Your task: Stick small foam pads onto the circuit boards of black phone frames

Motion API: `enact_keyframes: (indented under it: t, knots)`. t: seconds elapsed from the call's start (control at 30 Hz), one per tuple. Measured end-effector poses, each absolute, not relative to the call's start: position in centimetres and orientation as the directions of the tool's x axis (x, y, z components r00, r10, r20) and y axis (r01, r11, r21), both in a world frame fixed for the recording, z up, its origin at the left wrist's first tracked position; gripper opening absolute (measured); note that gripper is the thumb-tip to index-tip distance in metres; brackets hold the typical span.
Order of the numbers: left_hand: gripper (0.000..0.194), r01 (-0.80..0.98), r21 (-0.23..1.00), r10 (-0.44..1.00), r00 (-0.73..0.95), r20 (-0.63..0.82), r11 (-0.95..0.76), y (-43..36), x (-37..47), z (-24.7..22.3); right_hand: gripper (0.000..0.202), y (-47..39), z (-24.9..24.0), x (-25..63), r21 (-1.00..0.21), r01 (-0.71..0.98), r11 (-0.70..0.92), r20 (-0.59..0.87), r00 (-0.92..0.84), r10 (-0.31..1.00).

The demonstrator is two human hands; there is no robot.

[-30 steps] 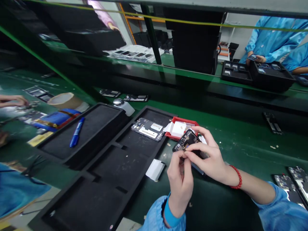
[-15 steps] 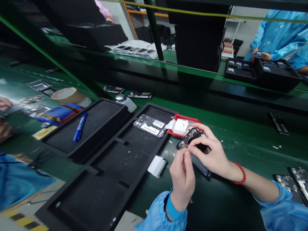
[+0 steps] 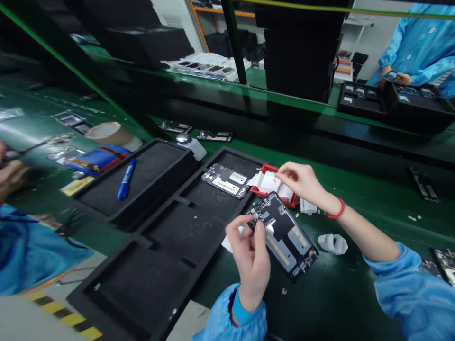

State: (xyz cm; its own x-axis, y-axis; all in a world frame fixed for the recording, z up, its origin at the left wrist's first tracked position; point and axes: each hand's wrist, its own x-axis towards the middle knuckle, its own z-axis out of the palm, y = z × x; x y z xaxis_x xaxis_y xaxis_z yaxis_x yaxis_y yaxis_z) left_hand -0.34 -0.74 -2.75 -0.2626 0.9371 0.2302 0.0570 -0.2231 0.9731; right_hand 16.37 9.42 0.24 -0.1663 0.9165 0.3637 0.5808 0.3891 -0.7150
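Observation:
My left hand (image 3: 250, 260) grips an opened phone (image 3: 284, 239) by its upper left end, thumb and fingers closed on it. The phone tilts above the bench, its circuit board and dark inner parts facing up. My right hand (image 3: 302, 184) is over a small red tray (image 3: 273, 169) that contains white paper pieces (image 3: 269, 182). Its thumb and forefinger are pinched together at the paper; whatever is between them is too small to make out. Left of the red tray, another opened phone (image 3: 225, 180) lies in a compartment of the long black tray (image 3: 170, 232).
A blue marker (image 3: 126, 180) lies on a raised black tray (image 3: 142, 182) at left, near a white dispenser bottle (image 3: 194, 148). Crumpled white paper (image 3: 333, 244) sits right of my phone. A person's hand (image 3: 12, 173) is at far left; another person in blue (image 3: 415, 52) stands across the bench.
My right hand has left the phone and moved up to the red tray. The phone, now only in my left hand, shows more of its inside. The whole view has shifted slightly.

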Motion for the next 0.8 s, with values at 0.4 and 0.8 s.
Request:
enact_keyframes:
  t: [0.4,0.8]
  knots:
    - [0.031,-0.008,0.966,0.912,-0.334,0.239,-0.257,-1.6,0.8,-0.9,0.008,5.2,3.4,17.9,-0.673,0.566,0.476,0.505,-0.118,0.855]
    - [0.04,0.09,0.897,0.849,-0.294,0.439,-0.433,-2.7,2.6,0.6,0.011,-2.8,5.1,14.6,-0.824,0.379,0.422,0.477,0.06,0.877]
